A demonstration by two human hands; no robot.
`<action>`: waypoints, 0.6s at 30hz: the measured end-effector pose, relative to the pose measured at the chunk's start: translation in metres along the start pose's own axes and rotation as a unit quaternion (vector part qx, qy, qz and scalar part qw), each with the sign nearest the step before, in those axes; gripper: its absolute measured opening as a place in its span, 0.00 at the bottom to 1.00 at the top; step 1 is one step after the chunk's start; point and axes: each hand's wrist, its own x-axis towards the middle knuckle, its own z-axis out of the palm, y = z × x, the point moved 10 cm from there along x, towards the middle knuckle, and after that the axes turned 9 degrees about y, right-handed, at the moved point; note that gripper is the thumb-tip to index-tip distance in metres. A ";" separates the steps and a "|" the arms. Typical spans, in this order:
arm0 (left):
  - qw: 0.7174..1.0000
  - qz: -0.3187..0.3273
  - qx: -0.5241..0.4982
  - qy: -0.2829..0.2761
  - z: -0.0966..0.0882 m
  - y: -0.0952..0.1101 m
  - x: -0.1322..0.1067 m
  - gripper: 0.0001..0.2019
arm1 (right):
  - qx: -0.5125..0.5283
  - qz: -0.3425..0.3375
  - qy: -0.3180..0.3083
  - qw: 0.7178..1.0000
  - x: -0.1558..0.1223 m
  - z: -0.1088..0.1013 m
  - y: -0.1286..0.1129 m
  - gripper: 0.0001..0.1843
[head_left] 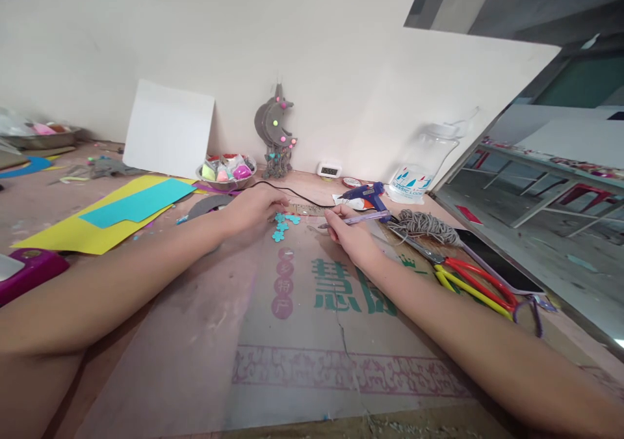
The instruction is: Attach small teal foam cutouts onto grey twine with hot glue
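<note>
My right hand [348,231] is closed around a pale purple pen [373,218], its tip pointing left. My left hand [258,201] has its fingers bent together beside a small group of blue flower cutouts [279,226]; whatever sits between the fingertips is hidden. The flowers lie on a translucent plastic sheet [297,332] printed with green characters and purple patterns. Between the two hands, just behind the flowers, is a narrow brownish strip [307,209].
Blue glue gun [368,195], grey yarn [424,226], red-and-yellow-handled scissors [478,283] and a phone [497,260] lie right. A clear bottle [422,162], small clock [329,170], moon ornament [275,127] and bowl of colourful packets [227,171] stand behind. Yellow sheet [63,227] lies left.
</note>
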 end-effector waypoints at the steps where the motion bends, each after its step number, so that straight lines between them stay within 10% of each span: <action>1: 1.000 -0.017 -0.003 0.001 -0.003 -0.005 0.001 0.13 | -0.001 0.001 0.000 1.000 0.000 0.000 0.000 0.14; 11: 0.981 -0.083 -0.011 -0.176 0.013 -0.024 -0.011 0.15 | -0.040 -0.075 0.020 0.996 0.004 -0.008 -0.006 0.10; 18: 0.988 -0.075 0.058 -0.123 -0.008 -0.039 -0.004 0.14 | -0.050 -0.158 0.011 0.986 0.003 -0.005 -0.009 0.10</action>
